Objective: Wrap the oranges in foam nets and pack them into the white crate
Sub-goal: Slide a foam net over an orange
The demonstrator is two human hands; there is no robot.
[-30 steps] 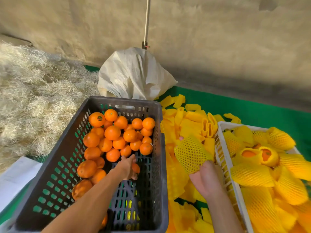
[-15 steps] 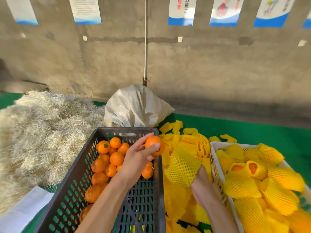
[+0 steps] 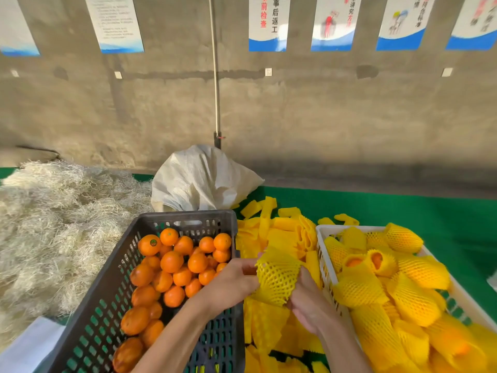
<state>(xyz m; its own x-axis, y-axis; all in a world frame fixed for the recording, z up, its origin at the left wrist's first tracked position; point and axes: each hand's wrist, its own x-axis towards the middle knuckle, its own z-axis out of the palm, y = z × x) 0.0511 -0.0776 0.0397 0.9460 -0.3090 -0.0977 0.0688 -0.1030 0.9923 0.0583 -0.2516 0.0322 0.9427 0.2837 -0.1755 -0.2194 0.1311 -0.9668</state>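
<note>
My left hand point(image 3: 231, 286) holds an orange point(image 3: 248, 270) at the open mouth of a yellow foam net point(image 3: 277, 278); only a sliver of the fruit shows. My right hand point(image 3: 309, 302) grips that net from the right and below. Both hands meet between the two crates. The dark grey crate point(image 3: 113, 292) on the left holds several bare oranges point(image 3: 172, 262). The white crate point(image 3: 326, 265) on the right holds several net-wrapped oranges point(image 3: 419, 273).
A pile of loose yellow foam nets point(image 3: 279, 232) lies on the green cloth point(image 3: 403, 211) between the crates. A white woven sack point(image 3: 201, 181) stands behind the grey crate. Pale straw point(image 3: 53, 224) fills the left side. A concrete wall with posters is behind.
My left hand lifted an orange out of the grey crate and carried it right to the net. My right hand raised the net to meet it. The camera tilted up.
</note>
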